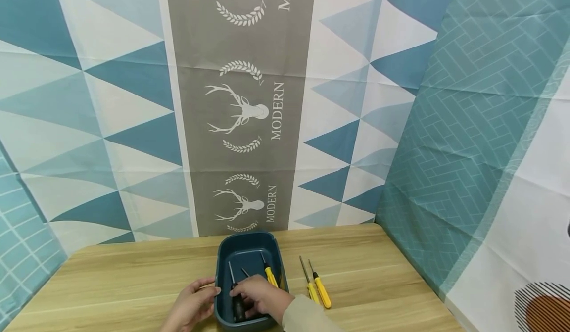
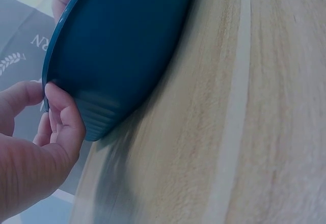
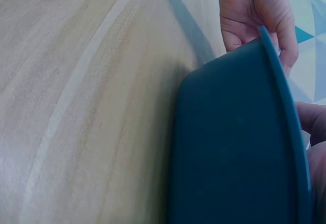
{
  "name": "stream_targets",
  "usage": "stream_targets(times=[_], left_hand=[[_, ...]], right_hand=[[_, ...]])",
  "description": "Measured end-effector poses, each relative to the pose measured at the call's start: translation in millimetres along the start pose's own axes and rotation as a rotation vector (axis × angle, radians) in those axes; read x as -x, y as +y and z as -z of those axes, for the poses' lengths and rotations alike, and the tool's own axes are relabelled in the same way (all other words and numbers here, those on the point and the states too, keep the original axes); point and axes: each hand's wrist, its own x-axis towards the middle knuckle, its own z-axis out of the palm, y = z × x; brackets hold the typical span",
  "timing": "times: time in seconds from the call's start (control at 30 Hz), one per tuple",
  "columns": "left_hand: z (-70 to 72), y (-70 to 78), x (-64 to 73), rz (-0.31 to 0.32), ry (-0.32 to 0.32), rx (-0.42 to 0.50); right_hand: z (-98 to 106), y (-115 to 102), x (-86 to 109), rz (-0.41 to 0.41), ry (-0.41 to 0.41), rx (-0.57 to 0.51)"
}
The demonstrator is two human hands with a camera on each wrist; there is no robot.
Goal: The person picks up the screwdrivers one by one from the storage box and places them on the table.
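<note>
I look across a light-brown, wood-grained table [image 1: 133, 272], a pale straight streak [image 2: 235, 81] running along its surface in my left wrist view. Behind it I see a creased backdrop cloth [image 1: 129, 104] of blue, pale-blue and white triangles, split by a broad grey vertical band [image 1: 240, 164] printed with white antlered deer heads [image 1: 256, 112] turned sideways, leafy sprigs and the word MODERN. To my right hangs a teal herringbone-patterned cloth [image 1: 481, 104]; at my far left, a light-blue tile-patterned surface [image 1: 22, 243].
</note>
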Motion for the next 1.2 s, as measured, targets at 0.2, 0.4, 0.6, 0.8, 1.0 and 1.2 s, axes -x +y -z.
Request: stream_targets(times=[0.2, 0.4, 0.6, 0.8, 1.0, 1.2], left_hand=[[-2.2, 0.9, 0.4, 0.002, 0.026, -0.006], [-1.0, 0.0, -0.6, -0.002, -0.003, 0.0], [-0.2, -2.6, -2.2, 0.0, 0.0, 0.003], [-1.6, -0.6, -1.4, -0.001, 0.029, -0.012], [-1.7, -0.1, -0.3, -0.004, 0.041, -0.006], [-1.1, -1.3, -0.2, -0.006, 0.03, -0.008]], right_hand=[[5, -5, 3.2, 0.006, 0.007, -0.011], [9, -7, 7.5, 0.036, 0.029, -0.025], [13, -9, 11.1, 0.088, 0.052, -0.026], [19, -14, 15.3, 0.093, 0.071, -0.037], [23, -16, 19.9, 0.122, 0.115, -0.014], [27, -18, 23.3, 0.124, 0.123, -0.024]])
